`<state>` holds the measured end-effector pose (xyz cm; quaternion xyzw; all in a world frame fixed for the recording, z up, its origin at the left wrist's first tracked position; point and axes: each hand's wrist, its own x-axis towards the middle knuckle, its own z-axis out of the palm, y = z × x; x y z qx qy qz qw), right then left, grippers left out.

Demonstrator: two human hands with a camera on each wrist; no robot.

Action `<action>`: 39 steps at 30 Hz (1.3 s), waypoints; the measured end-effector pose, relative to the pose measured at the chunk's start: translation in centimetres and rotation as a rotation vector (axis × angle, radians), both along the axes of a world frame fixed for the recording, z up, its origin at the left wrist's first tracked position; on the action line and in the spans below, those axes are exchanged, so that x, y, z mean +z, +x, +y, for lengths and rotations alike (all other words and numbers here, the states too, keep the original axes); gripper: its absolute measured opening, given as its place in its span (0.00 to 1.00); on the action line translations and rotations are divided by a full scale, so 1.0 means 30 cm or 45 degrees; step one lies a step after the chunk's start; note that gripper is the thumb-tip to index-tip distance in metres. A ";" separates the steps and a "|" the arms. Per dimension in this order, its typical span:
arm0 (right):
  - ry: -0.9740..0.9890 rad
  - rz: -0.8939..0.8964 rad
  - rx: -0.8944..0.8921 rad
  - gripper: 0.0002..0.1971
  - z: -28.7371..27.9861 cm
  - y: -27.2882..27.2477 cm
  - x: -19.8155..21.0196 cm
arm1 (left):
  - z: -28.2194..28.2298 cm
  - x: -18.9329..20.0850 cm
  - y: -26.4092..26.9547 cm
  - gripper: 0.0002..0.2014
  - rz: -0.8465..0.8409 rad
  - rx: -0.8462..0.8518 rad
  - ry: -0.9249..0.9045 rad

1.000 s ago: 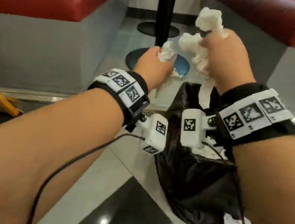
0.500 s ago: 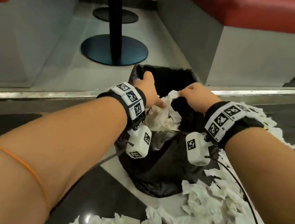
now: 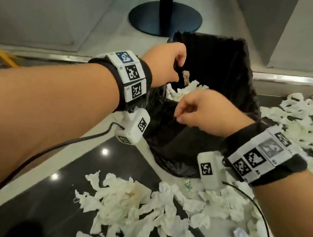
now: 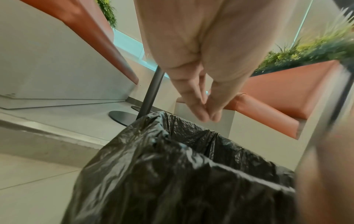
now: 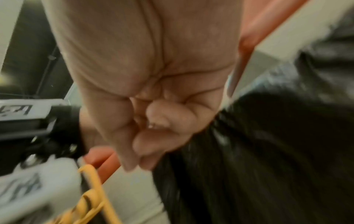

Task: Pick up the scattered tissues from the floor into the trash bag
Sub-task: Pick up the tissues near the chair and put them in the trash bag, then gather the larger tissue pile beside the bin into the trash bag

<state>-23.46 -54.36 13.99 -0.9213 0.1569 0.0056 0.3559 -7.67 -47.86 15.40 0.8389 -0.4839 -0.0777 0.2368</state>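
Both my hands over one trash bag (image 3: 219, 62).
My left hand (image 3: 163, 65) is empty, fingertips meeting; my right hand (image 3: 204, 112) curls, nothing seen in it. Tissues (image 3: 179, 93) lie inside it; uncounted more litter the floor (image 3: 44, 192).

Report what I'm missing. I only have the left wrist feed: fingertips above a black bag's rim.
Observer: The head view shows crumpled tissues already lying inside the trash bag.
Operator: Tell me what's left to collect.
Observer: Loose tissues on the floor: one patch right in front of you, and a pile to the right of the bag.
Operator: Locate my right hand.
Observer: The right hand is over the bag's near edge with its fingers curled. I cannot tell whether it grips anything.
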 end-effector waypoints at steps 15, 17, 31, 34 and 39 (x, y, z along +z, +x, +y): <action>-0.616 1.034 0.396 0.20 0.213 -0.243 -0.698 | 0.648 -0.139 -0.142 0.05 -0.133 -0.291 0.916; -0.557 0.972 0.295 0.18 0.204 -0.239 -0.694 | 0.695 -0.200 -0.111 0.05 -0.117 -0.252 0.856; 0.346 0.527 -0.471 0.19 0.246 -0.327 -0.460 | 0.691 -0.729 -0.222 0.35 0.194 -0.369 1.174; 0.145 0.573 -0.324 0.28 0.290 -0.326 -0.471 | 0.706 -0.772 -0.276 0.24 0.170 -0.368 1.236; 0.123 0.558 -0.092 0.13 0.339 -0.302 -0.530 | 0.711 -0.752 -0.243 0.06 0.179 -0.336 0.922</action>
